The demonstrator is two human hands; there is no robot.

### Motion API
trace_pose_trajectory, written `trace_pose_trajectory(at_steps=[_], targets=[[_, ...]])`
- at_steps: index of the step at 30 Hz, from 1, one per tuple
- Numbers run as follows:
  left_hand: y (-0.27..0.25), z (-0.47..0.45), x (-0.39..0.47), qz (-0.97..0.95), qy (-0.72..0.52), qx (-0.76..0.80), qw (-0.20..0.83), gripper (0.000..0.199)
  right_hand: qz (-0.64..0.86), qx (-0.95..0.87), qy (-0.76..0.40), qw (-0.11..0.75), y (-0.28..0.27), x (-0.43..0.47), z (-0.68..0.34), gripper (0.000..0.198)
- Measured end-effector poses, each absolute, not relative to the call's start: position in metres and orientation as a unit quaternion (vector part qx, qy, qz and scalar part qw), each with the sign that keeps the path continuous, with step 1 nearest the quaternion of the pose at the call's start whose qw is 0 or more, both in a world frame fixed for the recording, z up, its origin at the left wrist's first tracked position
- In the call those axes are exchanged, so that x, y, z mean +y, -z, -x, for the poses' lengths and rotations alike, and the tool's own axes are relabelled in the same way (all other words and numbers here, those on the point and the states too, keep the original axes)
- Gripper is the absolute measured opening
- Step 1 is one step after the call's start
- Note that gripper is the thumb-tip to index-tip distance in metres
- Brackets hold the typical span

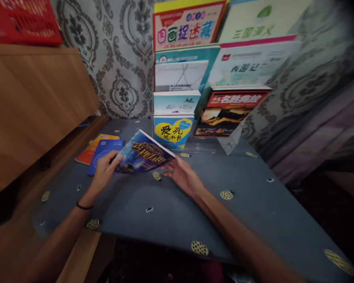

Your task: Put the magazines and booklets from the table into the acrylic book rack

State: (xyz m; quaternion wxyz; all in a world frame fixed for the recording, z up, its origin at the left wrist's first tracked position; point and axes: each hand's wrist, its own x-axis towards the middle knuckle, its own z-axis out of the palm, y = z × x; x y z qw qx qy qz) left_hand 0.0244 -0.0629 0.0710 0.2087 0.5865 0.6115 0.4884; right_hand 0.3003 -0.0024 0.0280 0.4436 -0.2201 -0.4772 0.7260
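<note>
Both hands held one dark-covered book [144, 154] tilted up above the grey table [171, 212], toward its far left part. The left hand [104, 169] gripped the book's near left corner, thumb on the cover and fingers curled beneath. The right hand [181, 175] lay open under the book's right edge, fingers loosely spread and only the tips touching it. The step in hand looked like carrying the book between the flat pile and the display rack [206, 78], though which way could not be told.

Just behind the left hand, a blue booklet [102, 155] lay partly over an orange booklet [91, 151] near the table's left edge, close against the wooden cabinet [32, 106]. The rack stood along the far edge, its lowest row taken by a book with a yellow heart [173, 131] and a red-titled book [224, 114].

Any next move would probably call for a firmer right-hand grip first, since the fingertips alone steadied that side. Room was tight on the left, where the cabinet crowded the edge. The near and right parts of the table offered open surface, marked only by small round dotted stickers [226, 194].
</note>
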Motion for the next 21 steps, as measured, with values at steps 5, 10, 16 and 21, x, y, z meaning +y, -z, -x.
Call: trace_pose_trajectory(at_steps=[5,10,16,21], targets=[[-0.069,-0.039,-0.056,-0.524,-0.552,0.588,0.273,0.034,0.172,-0.471,-0.752,0.429,-0.032,-0.009,-0.302,0.043],[-0.055,-0.054,-0.056,-0.429,-0.59,0.552,0.403,0.044,0.144,-0.506,-0.747,0.406,-0.028,-0.013,-0.295,0.046],[-0.036,-0.067,-0.06,-0.369,-0.564,0.533,0.513,0.046,0.153,-0.563,-0.723,0.37,-0.033,-0.016,-0.293,0.035],[-0.017,-0.074,-0.061,-0.404,-0.494,0.554,0.534,0.045,0.132,-0.564,-0.725,0.373,-0.037,-0.018,-0.296,0.039]])
